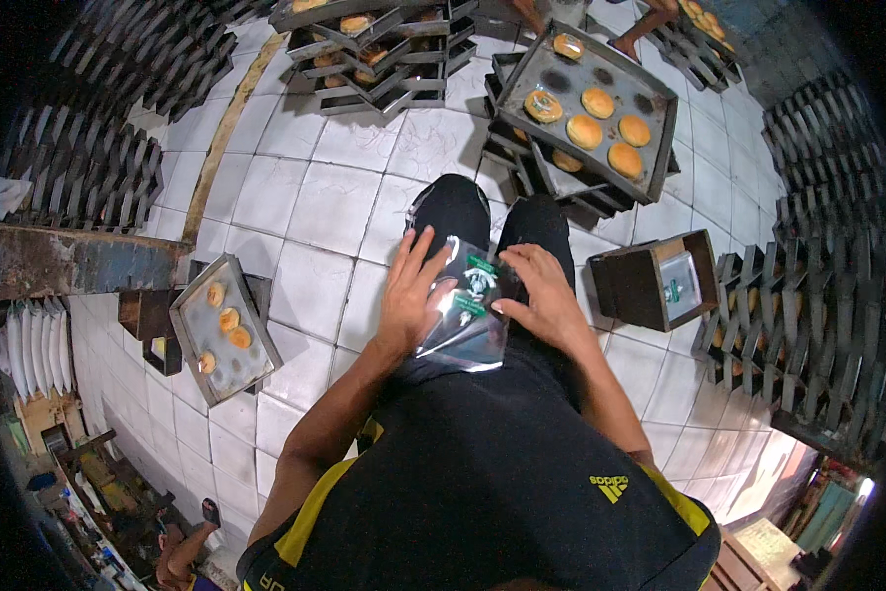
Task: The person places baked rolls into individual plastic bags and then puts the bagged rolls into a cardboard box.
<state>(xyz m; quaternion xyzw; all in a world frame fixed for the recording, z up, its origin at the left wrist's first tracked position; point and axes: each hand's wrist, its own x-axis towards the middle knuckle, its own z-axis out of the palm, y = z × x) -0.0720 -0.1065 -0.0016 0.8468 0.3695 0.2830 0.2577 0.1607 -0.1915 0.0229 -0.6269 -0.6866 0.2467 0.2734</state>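
Observation:
Across my lap lies a clear plastic bag point(459, 347) with green and white print; whether it is one bag or several together I cannot tell. My left hand point(410, 300) rests over its left edge, fingers spread. On the other side, my right hand point(551, 297) touches the bag's right edge with thumb and forefinger apart. Beyond my knees at the right, round golden buns point(584, 131) sit in a dark metal tray point(615, 74), at least one of them in shiny clear wrap. Neither hand touches the buns.
A wooden box point(625, 291) with printed bags stands by my right leg. At the left is a tray point(228, 366) with several buns. Stacked trays point(389, 94) stand ahead, and tall tray stacks point(787, 315) line the right. Other people's limbs point(650, 25) show at the top and lower left.

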